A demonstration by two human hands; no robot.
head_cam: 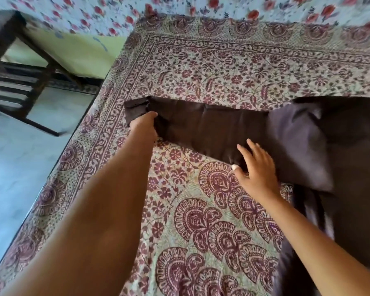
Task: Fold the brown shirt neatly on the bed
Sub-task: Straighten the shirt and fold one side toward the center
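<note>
The brown shirt [308, 142] lies spread on the bed [222, 67], its body at the right edge of view. One long sleeve [203, 127] stretches out to the left across the patterned bedspread. My left hand [144, 124] grips the sleeve near its cuff end, fingers curled into the cloth. My right hand [256, 165] lies flat with straight spread fingers at the sleeve's lower edge, close to the shoulder. The shirt's right part runs out of view.
The bed's left edge [58, 163] drops to a pale blue floor [11, 167]. A dark wooden chair [19, 82] stands on the floor at the upper left. A flowered cloth [201, 7] hangs along the far side of the bed.
</note>
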